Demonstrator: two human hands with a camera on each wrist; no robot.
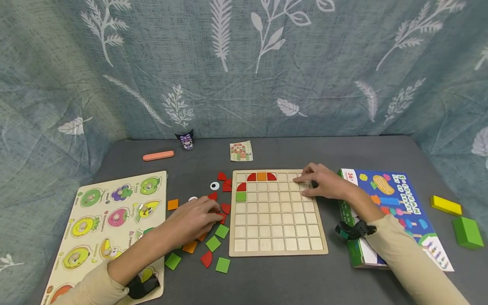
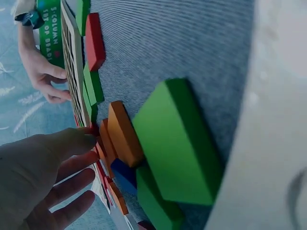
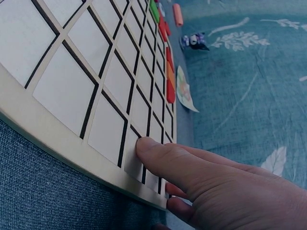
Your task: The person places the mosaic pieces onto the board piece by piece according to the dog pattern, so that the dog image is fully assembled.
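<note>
A person sits at a grey surface (image 1: 267, 279) with a wooden grid board (image 1: 277, 212) in the middle, seen from a head camera. The right hand (image 1: 324, 183) lies flat on the board's far right corner, fingers straight and relaxed, pressing the squares and gripping nothing; the right wrist view shows a fingertip (image 3: 149, 146) resting on a square near the board's edge. The left hand (image 1: 196, 220) rests just left of the board on a scatter of loose tiles (image 1: 213, 243), its fingertips touching a red tile (image 1: 222, 217) beside the board's left edge. The fingers look lightly bent, and I cannot tell whether they pinch the tile or only touch it. The left wrist view shows green, orange and red tiles lying close together by the fingers (image 2: 72, 143). On the board, the top row holds two red quarter-circles with an orange square (image 1: 261, 176) between them; a third red piece and a green square (image 1: 241, 196) sit at the left column. More red, green and orange tiles lie left of the board. A fruit peg puzzle (image 1: 110, 220) lies at far left, partly under the left forearm. A blue and green box (image 1: 396, 212) lies right of the board, under the right forearm. Beyond the board lie a pattern card (image 1: 241, 151), a small figure (image 1: 185, 140) and an orange stick (image 1: 158, 155). A yellow block (image 1: 446, 205) and a green block (image 1: 467, 232) sit at far right.
</note>
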